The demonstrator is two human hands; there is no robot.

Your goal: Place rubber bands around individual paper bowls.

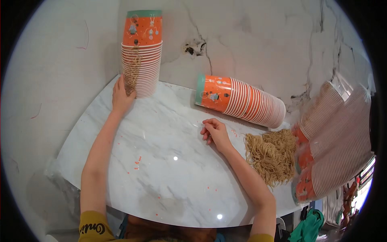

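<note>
Upright near the far left corner of the white, grey-veined, marble-patterned desk [173, 181]: a tall stack of nested orange paper cups [145, 76], mouths downward. Topmost cup exposed along its side, with a green band at the base end and small pale figures printed on orange; below it, closely packed white rolled rims forming a ribbed column. Down the front of that column, a loose hank of thin tan strands [133, 68]. Against the stack's lower left side, the left hand [122, 99], with fingers extended along the edge and thumb in front; cannot tell whether clamped or merely resting.

Well apart from it, above the desk's middle toward the far edge, the right hand [217, 134], with fingers loosely curled inward; cannot tell whether holding anything small. Just beyond, along the far edge, a second nested stack of orange paper cups [242, 101], lying on its side, green base end leftward, mouths toward the right edge; insides hidden.

Near the right edge, a flattened, tangled heap of tan stringy cord [271, 155], matte and looped. Beside it, at that edge, long cup stacks in glossy, wrinkled clear plastic sleeves [338, 165], orange ends toward the desk. Scattered over the smooth top, tiny orange-red specks [137, 162]. Behind the far edge, a pale, dark-veined marble-patterned wall [250, 44]. Past the near right corner, crumpled green cloth [308, 228].
</note>
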